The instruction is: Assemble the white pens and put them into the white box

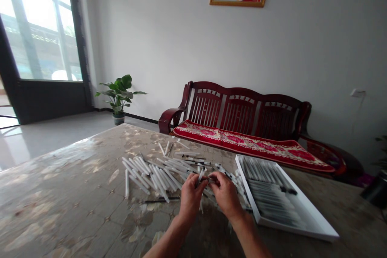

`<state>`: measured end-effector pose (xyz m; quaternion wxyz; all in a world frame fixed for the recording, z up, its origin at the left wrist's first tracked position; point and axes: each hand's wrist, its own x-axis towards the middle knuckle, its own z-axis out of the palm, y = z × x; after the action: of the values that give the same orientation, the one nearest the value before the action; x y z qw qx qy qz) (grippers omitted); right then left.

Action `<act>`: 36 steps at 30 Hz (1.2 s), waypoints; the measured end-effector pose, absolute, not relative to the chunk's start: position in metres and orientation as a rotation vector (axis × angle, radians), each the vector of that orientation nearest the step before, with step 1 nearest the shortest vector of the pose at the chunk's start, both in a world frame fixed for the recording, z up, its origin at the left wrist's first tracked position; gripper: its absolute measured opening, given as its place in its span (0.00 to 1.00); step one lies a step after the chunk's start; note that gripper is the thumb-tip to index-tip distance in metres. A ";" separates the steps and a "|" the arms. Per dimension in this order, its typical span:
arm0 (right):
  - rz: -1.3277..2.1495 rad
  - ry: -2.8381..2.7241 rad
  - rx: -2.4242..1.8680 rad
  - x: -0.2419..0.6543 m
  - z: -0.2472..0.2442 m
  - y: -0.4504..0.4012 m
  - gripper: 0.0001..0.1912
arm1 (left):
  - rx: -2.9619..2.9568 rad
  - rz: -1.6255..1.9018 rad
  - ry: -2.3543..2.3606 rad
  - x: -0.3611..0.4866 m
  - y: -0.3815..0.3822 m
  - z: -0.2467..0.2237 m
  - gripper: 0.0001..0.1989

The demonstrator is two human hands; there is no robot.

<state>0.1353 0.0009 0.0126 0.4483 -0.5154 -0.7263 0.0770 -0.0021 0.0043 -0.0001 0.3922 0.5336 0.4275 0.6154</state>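
Bare forearms (172,236) reach over the near edge of a patterned table (75,209). Left to right: loose white tubes (151,173) lie heaped towards the far edge; the left hand (190,195) pinches a pale tube (200,175); the right hand (225,193) bends close beside it, grip unclear; a white tray (314,231) holds rows of slim pens (275,197).

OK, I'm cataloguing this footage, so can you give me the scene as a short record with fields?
left hand: the left hand holds a pale tube
right hand: the right hand is close beside it, fingers pinched; grip contents unclear
surface: patterned table
loose items: scattered white tubes, thin dark rods
container: open white box, right of both hands, holding rows of slender items
background: wooden bench, potted plant
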 end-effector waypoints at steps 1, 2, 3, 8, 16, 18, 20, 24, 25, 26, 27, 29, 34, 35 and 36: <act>0.160 -1.817 -1.277 0.136 0.012 0.001 0.11 | 1.362 1.564 1.103 -0.002 0.005 -0.001 0.06; 0.124 -1.840 -1.284 0.137 0.012 0.001 0.11 | 1.361 1.569 1.123 -0.003 0.005 -0.001 0.06; 0.088 -1.863 -1.296 0.139 0.012 0.001 0.12 | 1.353 1.580 1.144 -0.003 0.005 -0.001 0.07; 0.045 -1.813 -1.405 0.151 0.006 0.005 0.11 | 1.284 1.547 1.229 -0.003 0.007 -0.002 0.06; 0.152 -1.631 -1.417 0.156 0.005 0.010 0.07 | 1.293 1.372 1.221 0.004 0.004 -0.007 0.02; 0.197 -1.597 -1.403 0.155 0.005 0.010 0.06 | 1.180 1.446 1.179 0.004 0.005 -0.006 0.06; 0.223 -1.581 -1.379 0.153 0.006 0.010 0.07 | 1.023 1.503 1.102 0.003 0.007 -0.005 0.13; 0.185 -1.649 -1.350 0.148 0.010 0.007 0.09 | 0.787 1.591 1.018 -0.004 0.012 -0.002 0.28; 0.170 -1.684 -1.347 0.147 0.011 0.005 0.09 | 0.760 1.606 1.025 -0.006 0.013 -0.001 0.31; 0.158 -1.718 -1.344 0.145 0.011 0.004 0.10 | 0.740 1.607 1.034 -0.008 0.013 0.000 0.33; 0.147 -1.754 -1.342 0.143 0.012 0.002 0.10 | 0.720 1.604 1.037 -0.009 0.013 0.001 0.35; 0.129 -1.814 -1.336 0.140 0.012 0.000 0.11 | 0.662 1.617 1.013 -0.010 0.012 0.003 0.37; 0.083 -1.864 -1.317 0.136 0.009 -0.002 0.13 | 0.503 1.639 0.936 -0.007 0.010 0.005 0.35; 0.074 -1.859 -1.314 0.136 0.008 -0.002 0.13 | 0.488 1.627 0.928 -0.007 0.010 0.005 0.34; 0.064 -1.852 -1.312 0.137 0.008 -0.001 0.14 | 0.479 1.618 0.917 -0.006 0.011 0.005 0.33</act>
<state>0.1367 -0.0012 0.0077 0.4218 -0.5239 -0.7396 0.0256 -0.0060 0.0106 0.0049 0.5733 0.2045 0.3913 0.6902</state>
